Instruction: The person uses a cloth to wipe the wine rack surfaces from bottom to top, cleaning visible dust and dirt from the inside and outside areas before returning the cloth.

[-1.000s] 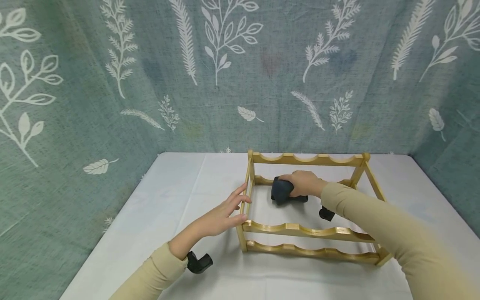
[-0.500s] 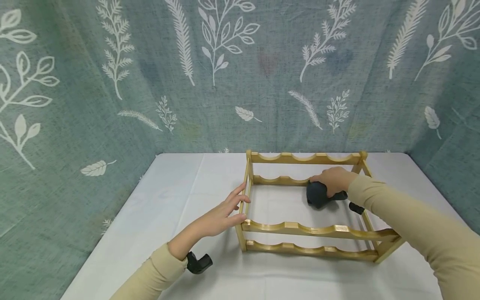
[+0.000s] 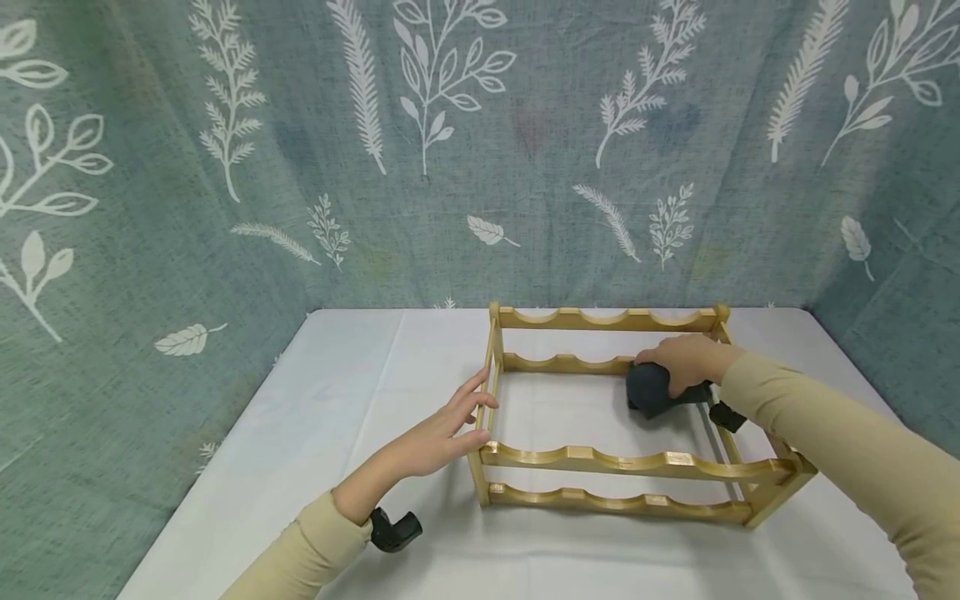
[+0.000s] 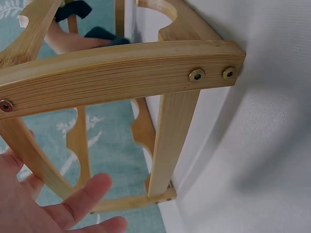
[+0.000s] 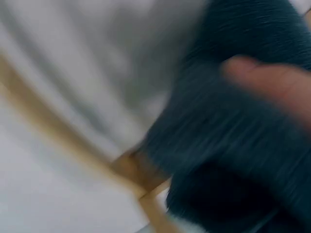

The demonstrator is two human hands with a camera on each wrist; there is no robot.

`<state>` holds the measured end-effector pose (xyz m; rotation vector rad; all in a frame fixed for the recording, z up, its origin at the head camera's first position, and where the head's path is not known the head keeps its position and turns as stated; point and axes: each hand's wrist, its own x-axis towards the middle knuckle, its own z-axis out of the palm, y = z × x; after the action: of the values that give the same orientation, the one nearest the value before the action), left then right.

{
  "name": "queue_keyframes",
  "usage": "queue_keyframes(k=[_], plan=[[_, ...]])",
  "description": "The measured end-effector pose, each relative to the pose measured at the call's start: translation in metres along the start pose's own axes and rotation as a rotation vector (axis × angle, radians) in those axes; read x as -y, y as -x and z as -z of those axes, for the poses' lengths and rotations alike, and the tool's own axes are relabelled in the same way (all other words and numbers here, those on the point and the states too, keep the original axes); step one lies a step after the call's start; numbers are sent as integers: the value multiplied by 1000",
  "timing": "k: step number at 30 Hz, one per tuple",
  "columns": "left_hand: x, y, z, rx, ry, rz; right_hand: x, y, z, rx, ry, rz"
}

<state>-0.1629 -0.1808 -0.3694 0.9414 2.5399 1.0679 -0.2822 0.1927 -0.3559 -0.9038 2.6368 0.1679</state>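
Note:
A wooden wine rack (image 3: pixel 581 460) with scalloped rails stands on the table. Inside it, toward the right end, my right hand (image 3: pixel 684 360) holds a bunched dark navy cloth (image 3: pixel 649 392). The right wrist view is blurred, with a finger lying over the cloth (image 5: pixel 209 121) and a rack corner close by. My left hand (image 3: pixel 438 429) is at the rack's left end, its fingers spread and lightly bent against the side rail. The left wrist view shows these fingers (image 4: pixel 80 199) beside the rack's end frame (image 4: pixel 121 70); exact contact is hard to tell.
White cloth covers the table (image 3: pixel 360 375). A grey-green curtain (image 3: pixel 450 208) with white leaf prints hangs behind and at both sides. A black wrist camera (image 3: pixel 396 531) sits under my left wrist, and another (image 3: pixel 726 417) under the right.
My right hand has moved the cloth rightward inside the rack, from near the left-middle to the right end. The left hand has stayed at the rack's left end.

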Motion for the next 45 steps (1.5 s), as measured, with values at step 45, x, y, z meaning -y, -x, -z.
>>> queue_keyframes(k=[45], plan=[[0, 0, -1, 1, 11, -27, -14, -13, -3, 114, 120, 61]])
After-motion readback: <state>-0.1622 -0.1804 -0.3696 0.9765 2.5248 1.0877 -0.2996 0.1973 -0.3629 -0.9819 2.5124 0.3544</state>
